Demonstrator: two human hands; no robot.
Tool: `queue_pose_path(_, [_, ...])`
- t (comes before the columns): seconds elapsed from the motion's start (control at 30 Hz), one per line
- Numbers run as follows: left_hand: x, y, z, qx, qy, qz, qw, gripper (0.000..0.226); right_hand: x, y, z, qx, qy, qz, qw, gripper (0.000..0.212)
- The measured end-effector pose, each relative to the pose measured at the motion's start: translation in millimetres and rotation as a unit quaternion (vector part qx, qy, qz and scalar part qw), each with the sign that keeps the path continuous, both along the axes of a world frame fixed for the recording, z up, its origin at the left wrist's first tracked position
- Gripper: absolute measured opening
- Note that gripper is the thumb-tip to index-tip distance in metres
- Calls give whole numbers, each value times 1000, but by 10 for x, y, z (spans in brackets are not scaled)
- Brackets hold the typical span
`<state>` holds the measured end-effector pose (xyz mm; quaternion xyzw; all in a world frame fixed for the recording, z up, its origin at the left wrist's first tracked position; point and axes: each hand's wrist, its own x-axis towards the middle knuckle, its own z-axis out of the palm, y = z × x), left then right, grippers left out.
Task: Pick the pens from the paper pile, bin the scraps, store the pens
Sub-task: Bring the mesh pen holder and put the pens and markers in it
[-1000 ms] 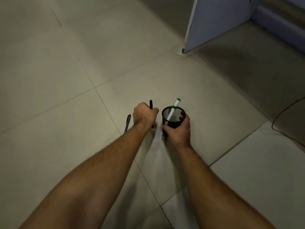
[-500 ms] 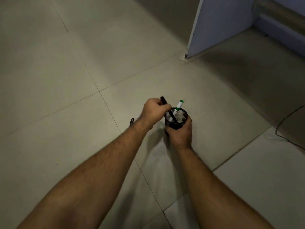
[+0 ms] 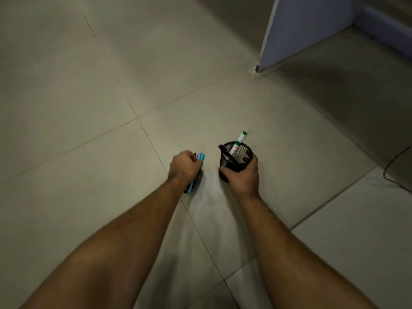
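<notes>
**Pens in hand beside the mesh cup on the tiled floor**

Nearest to me, both bare forearms reach forward over the floor (image 3: 223,112), which is laid with large pale tiles and thin grout lines. My left hand (image 3: 184,167) is clenched around a small bundle of pens (image 3: 197,172), light blue with at least one darker barrel among them. Their long axis runs from near-left to far-right, tips showing past my knuckles at the far end and the other ends poking out under my wrist, low to the tile.

Just beside it, apart by a narrow strip of bare floor, my right hand (image 3: 243,175) grips the black mesh pen holder (image 3: 236,157) from the near side, fingers (image 3: 246,159) curled round its wall. The cup stands upright. Inside it, a white marker with a green cap (image 3: 239,142) leans up and away to the right, and a dark pen (image 3: 225,153) leans toward the left rim.

Further out there is open tile to the left and ahead. At the far right stands a pale blue panel (image 3: 307,30), and a dark cable (image 3: 394,166) trails along the right edge. The light is dim.
</notes>
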<state>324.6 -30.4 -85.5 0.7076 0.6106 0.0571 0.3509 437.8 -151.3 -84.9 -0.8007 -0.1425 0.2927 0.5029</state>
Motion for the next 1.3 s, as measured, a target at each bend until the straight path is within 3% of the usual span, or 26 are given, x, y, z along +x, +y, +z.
queue_pose_path(0.2, [58,-187,-142,46,163,-128,977,26,-41,22,-2,-3,-10,9,1000,86])
queue_pose_path(0.3, [170,-219,-111,58,183,-145,971,23,-27,33,-3,-1,-16,8,1000,83])
queue_pose_path(0.37, [215,-209,-62,42,143,-99,984,23,-21,44,2,-3,-21,-1,1000,83])
queue_pose_path(0.5, [304,-68,120,1,-38,35,999,14,18,73,5,-16,-38,-42,998,87])
queue_pose_path(0.8, [597,-77,504,-54,-316,53,946,5,126,110,-9,-46,-79,-111,990,90])
queue_pose_path(1.17, [696,-159,615,-70,-374,46,924,7,134,154,17,-51,-82,-111,989,88])
queue_pose_path(1.23, [711,-171,592,-53,-345,6,937,6,127,181,42,-42,-87,-106,990,87])
queue_pose_path(1.3, [701,-192,542,-13,-254,-82,964,8,123,196,54,-33,-93,-98,990,83])
